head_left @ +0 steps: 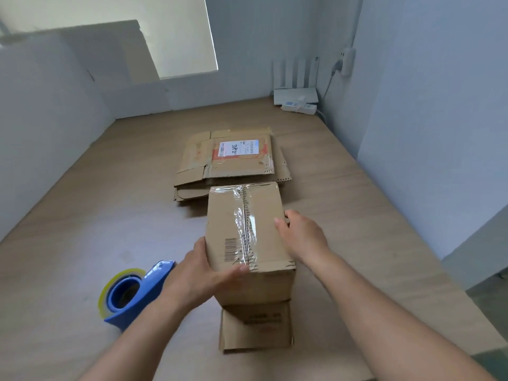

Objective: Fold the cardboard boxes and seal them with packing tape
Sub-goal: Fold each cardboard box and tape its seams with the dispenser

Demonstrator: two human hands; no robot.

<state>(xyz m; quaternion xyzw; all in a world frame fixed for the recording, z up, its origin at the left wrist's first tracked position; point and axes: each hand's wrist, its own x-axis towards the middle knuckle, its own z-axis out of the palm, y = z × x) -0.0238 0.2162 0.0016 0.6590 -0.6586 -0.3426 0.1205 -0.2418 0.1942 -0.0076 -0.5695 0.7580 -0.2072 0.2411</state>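
A folded cardboard box (pixel 247 229) is seen near the middle of the wooden table (pixel 82 229), its top seam covered by a strip of clear tape (pixel 243 215). The box is held between both hands: the left hand (pixel 200 273) is pressed flat against its near-left side, fingers extended and the thumb laid over the near top edge; the right hand (pixel 299 235) is set against its right side, fingers loosely curved around the upper edge. A loose flap (pixel 255 325) is observed at the near bottom of the box, lying on the table. A blue tape dispenser (pixel 129 292) is placed just left of the left wrist. Flattened boxes (pixel 231 160) are stacked just beyond the held box. A white router (pixel 297 89) is noted at the far right corner.
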